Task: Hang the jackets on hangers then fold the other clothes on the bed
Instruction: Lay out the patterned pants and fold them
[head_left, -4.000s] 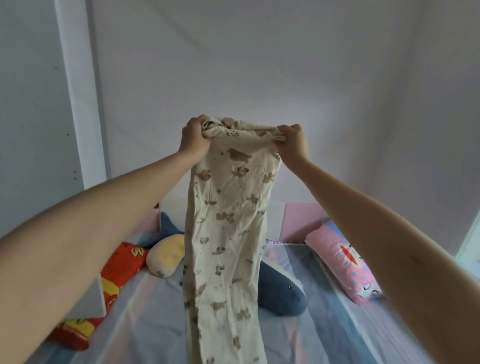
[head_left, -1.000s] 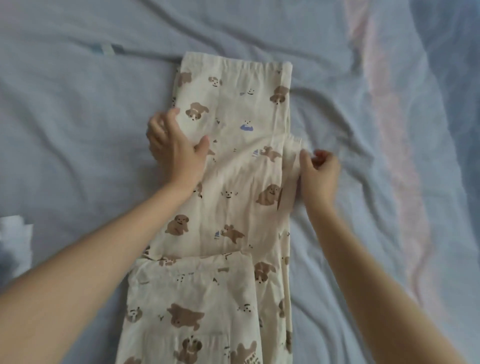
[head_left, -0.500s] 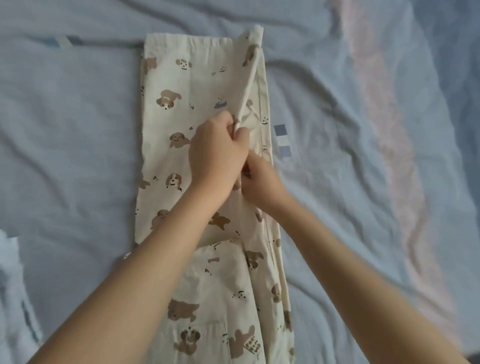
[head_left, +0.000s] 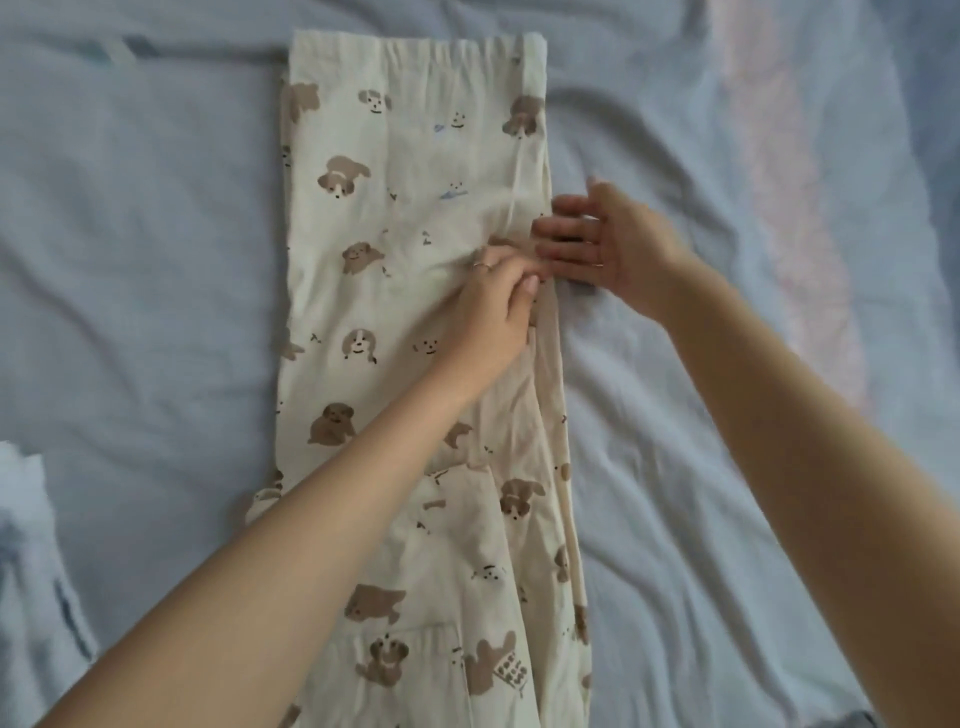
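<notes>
— Where are we finding the pyjama trousers (head_left: 395, 291)?

— We are seeing them lying flat and lengthwise on the bed sheet (head_left: 135, 270). The waistband (head_left: 415, 52) is at the far end, and the legs are running toward us and out of the bottom of the view. We are judging from the doubled edge on the right that they are folded leg over leg.

— And what are the hands doing?

— The left hand (head_left: 496, 306) is resting on the cloth at the right edge, about at the crotch seam. Its fingers (head_left: 514, 270) are curling and pinching a small gather of fabric. The right hand (head_left: 618, 249) is lying just beside it, straight and spread, with its tips touching the trousers' edge and gripping nothing.

— Why are we holding it like that?

— We are guessing the jutting crotch point is being tucked in so the side runs straight (a neat rectangle folds better). The flat hand is probably steadying the edge while the other pins the tuck.

— Are we reading any writing?

— None. We are noticing only brown puppy prints. One puppy print (head_left: 511, 673) near the bottom is carrying tiny marks like letters, too blurred to read. No brand label is showing.

— Anything else?

— A pale blue garment (head_left: 26, 545) is lying at the left edge, well apart from the trousers.
</notes>
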